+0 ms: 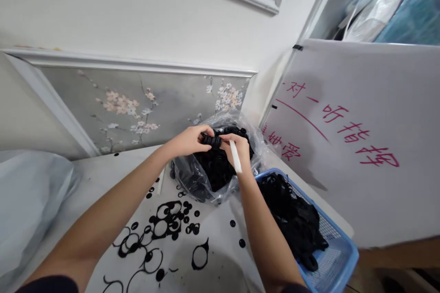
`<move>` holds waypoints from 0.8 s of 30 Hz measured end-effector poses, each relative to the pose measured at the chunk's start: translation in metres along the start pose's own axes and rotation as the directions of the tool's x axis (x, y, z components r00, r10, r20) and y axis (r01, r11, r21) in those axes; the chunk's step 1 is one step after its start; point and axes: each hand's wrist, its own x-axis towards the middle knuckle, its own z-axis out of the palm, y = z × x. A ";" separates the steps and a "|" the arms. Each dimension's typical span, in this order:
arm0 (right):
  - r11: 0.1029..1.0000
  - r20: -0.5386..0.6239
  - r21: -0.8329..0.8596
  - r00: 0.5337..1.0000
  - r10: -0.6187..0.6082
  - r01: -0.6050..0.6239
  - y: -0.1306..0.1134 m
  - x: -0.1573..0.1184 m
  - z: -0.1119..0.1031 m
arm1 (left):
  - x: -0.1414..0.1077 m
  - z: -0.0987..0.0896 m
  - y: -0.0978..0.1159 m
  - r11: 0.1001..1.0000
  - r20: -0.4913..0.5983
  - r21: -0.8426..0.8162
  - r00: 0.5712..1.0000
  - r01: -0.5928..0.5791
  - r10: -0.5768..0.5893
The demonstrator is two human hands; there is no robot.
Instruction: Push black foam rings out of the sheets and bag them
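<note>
A short stack of black rings (211, 140) is held between my two hands, above a clear plastic bag (192, 183) full of black rubber pieces (216, 171). My left hand (193, 140) grips the stack from the left, thumb below and fingers above. On the right, my right hand (238, 147) has its fingertips pinched at the stack's right end. A flat white stick (235, 156) lies along my right hand, pointing back toward the wrist. What the right fingertips pinch is too small to make out.
A blue basket (338, 256) with black rubber parts (292, 219) stands at the right. Thin black rings and small discs (161, 226) lie scattered on the white table (220, 247). A whitish plastic bag (30, 201) is at the left; a whiteboard (360, 100) leans behind the basket.
</note>
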 end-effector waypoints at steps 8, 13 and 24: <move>0.990 -0.193 -0.019 0.971 -0.143 0.143 0.009 -0.030 0.025 | -0.026 0.046 -0.020 0.989 -0.112 0.143 0.993 0.046 -0.030; 0.770 0.210 0.194 0.740 -0.638 0.608 0.016 -0.128 0.059 | -0.141 0.071 -0.030 0.990 -0.414 0.110 0.910 0.092 -0.039; 0.870 0.605 -0.419 0.794 0.055 0.259 0.040 -0.187 0.106 | -0.330 0.098 -0.057 0.767 -0.183 0.137 0.777 0.627 -0.602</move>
